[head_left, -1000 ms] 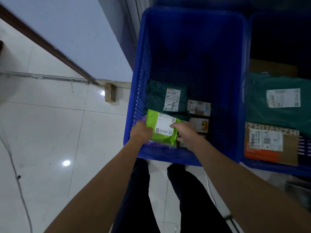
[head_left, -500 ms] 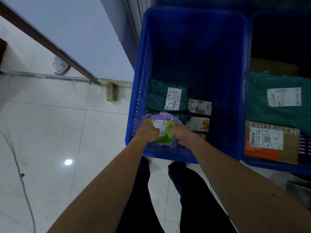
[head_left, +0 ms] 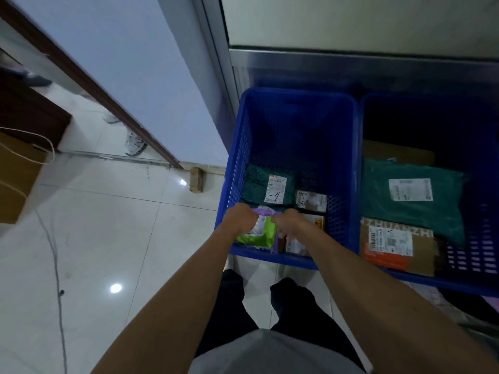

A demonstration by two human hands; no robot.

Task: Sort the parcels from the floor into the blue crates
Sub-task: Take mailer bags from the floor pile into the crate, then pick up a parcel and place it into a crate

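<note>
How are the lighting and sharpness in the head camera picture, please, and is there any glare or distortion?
Head view: dim and bluish; two bright glare spots on the glossy floor; the far inside of the right crate sinks into shadow; the wide-angle lens bows the rim of the left crate; the left hand and right hand, gripping the green parcel, look slightly soft.

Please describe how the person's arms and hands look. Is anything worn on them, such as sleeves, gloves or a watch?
The left arm and the right arm are bare along all that shows; no sleeve is visible. The left hand and the right hand wear no gloves. I see no watch, band or ring, though the fingers are partly hidden.
</note>
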